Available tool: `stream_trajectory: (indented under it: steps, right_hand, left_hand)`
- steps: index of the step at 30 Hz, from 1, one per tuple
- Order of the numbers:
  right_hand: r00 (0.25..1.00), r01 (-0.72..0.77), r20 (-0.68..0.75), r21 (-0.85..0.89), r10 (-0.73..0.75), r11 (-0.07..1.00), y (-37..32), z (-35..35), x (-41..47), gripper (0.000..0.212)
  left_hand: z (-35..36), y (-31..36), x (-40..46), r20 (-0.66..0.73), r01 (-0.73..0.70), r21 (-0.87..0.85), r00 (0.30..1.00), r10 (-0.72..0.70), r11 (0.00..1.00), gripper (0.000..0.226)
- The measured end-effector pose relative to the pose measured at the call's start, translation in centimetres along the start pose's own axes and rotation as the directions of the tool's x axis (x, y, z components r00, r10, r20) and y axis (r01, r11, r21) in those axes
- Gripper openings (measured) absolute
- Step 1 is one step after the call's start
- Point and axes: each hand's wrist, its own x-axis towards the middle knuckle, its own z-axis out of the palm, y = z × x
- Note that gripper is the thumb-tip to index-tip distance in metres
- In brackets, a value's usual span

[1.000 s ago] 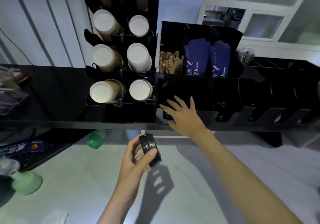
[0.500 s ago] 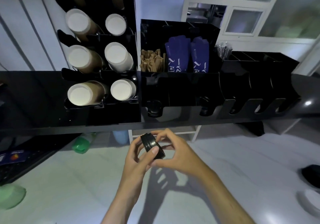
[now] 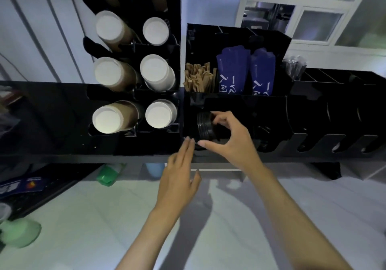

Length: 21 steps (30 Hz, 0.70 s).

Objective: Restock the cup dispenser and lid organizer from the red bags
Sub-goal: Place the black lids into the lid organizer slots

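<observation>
At the leftmost slot of the lid organizer [image 3: 269, 110], the right hand [image 3: 231, 138] pinches a stack of black lids [image 3: 205, 126] on edge, loading it. At seven o'clock from the stack, the left hand [image 3: 179, 177] reaches flat-fingered and empty. Next, I judge, the stack needs seating deeper before release.

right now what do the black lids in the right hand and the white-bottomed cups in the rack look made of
Small stack of black round lids: probably plastic, glossy ribbed edges catching light. White-bottomed cups: likely paper, matte white bases, brown or white sleeves. Right hand grips the lids.
</observation>
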Motion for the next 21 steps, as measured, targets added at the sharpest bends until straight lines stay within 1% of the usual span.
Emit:
stream_trajectory:
  steps: [3,6,9,11,13,15,18,21]
  right_hand:
    - [0.998,0.035,0.048,-0.109,-0.029,0.993,1.5,0.4,2.3,0.056]
    - [0.989,0.096,0.131,-0.240,-0.066,0.966,3.0,0.8,3.6,0.058]
    - [0.961,0.234,0.234,-0.418,-0.144,0.878,4.7,1.2,4.3,0.060]
    - [0.942,0.290,0.300,-0.506,-0.150,0.813,5.8,1.5,4.5,0.061]
    - [0.926,0.330,0.349,-0.552,-0.147,0.766,6.5,1.9,4.6,0.058]
    - [0.916,0.368,0.361,-0.576,-0.176,0.730,7.0,2.1,4.6,0.052]
    - [0.903,0.420,0.354,-0.605,-0.244,0.676,7.4,2.3,4.2,0.050]
    - [0.882,0.470,0.338,-0.647,-0.327,0.600,7.8,2.8,3.5,0.045]
  left_hand:
    - [0.8,-0.1,0.0,-0.063,0.022,0.070,0.998,-0.017,0.997,0.088]
    - [1.2,-0.2,-0.2,-0.097,0.036,0.075,0.995,-0.029,0.997,0.091]
    - [1.1,-0.2,-0.2,-0.086,0.056,0.087,0.995,-0.049,0.995,0.093]
    - [1.1,-0.3,-0.2,-0.064,0.070,0.093,0.996,-0.064,0.993,0.091]
    - [1.1,-0.4,-0.3,-0.048,0.076,0.095,0.996,-0.072,0.993,0.088]
    - [1.2,-0.5,-0.3,-0.046,0.079,0.093,0.996,-0.075,0.992,0.084]
    - [1.3,-0.5,-0.2,-0.044,0.082,0.084,0.996,-0.079,0.993,0.081]
    - [1.1,-0.4,-0.2,-0.030,0.080,0.091,0.997,-0.077,0.993,0.079]
